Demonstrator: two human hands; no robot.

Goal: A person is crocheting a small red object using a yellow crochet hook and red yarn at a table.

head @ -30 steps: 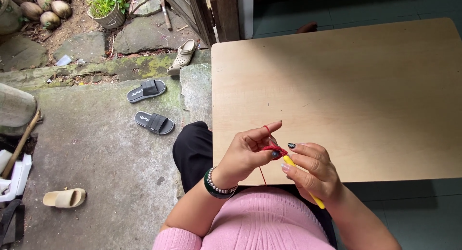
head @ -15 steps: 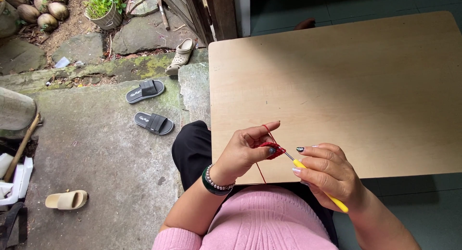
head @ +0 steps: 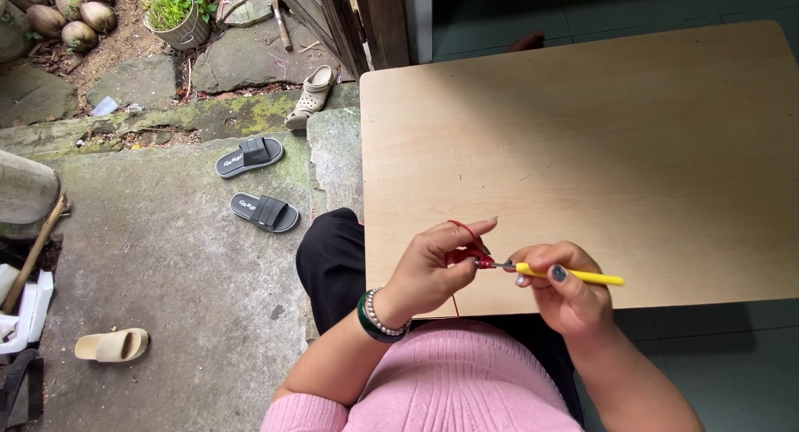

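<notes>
I see my left hand [head: 433, 270] over the near edge of the pale wooden table [head: 599, 149], its fingers curled in and pinching a small piece of red crochet work [head: 468, 255]. The forefinger sticks out straight toward the right, and a strand of red yarn [head: 464, 229] loops over it, then drops from the work past the table edge toward my lap. My right hand [head: 566, 295] sits just beside the left, fingers closed around a crochet hook with a yellow handle [head: 574, 275]. The handle points out to the right, and the grey metal tip meets the red work between the 2 hands. Thumb and forefinger grip the hook near its metal end, the other fingers folded under. On the left wrist I see a dark green bangle [head: 366, 324] and a bead bracelet beside it.

To the left, on the stone ground, lie 2 black slide sandals [head: 260, 182], a beige clog [head: 312, 95] nearer the doorway, and a tan slide [head: 112, 345] closer to me. A potted green plant [head: 176, 14] stands at the top left.
</notes>
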